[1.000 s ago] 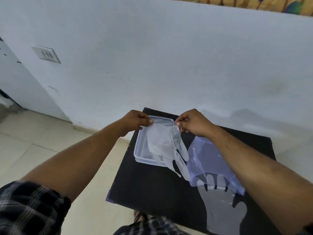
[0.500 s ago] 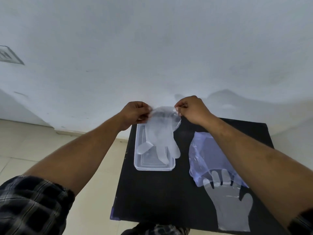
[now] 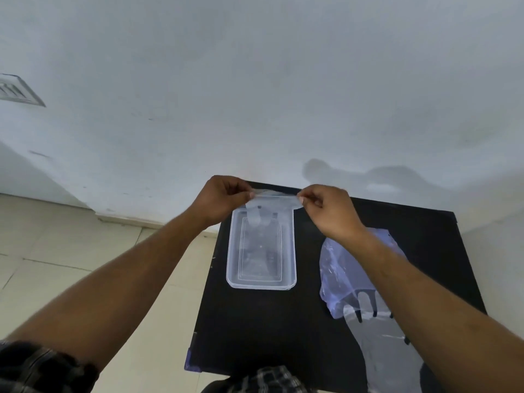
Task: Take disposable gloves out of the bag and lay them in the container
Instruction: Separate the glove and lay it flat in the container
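A clear plastic container lies on a black table. A thin see-through glove is stretched by its cuff over the container's far end, its fingers draping down inside. My left hand pinches the cuff's left corner and my right hand pinches the right corner. A bluish plastic bag lies to the right of the container, partly under my right forearm. Another clear glove pokes out of the bag's near end and lies flat on the table.
The table stands against a white wall. Beige floor tiles lie to the left of it. A wall switch plate is at the far left. Checked cloth shows at the bottom edge.
The glove hung upright by its cuff above the container; both hands have lowered it and moved it away from me, so its fingers now rest in the container.
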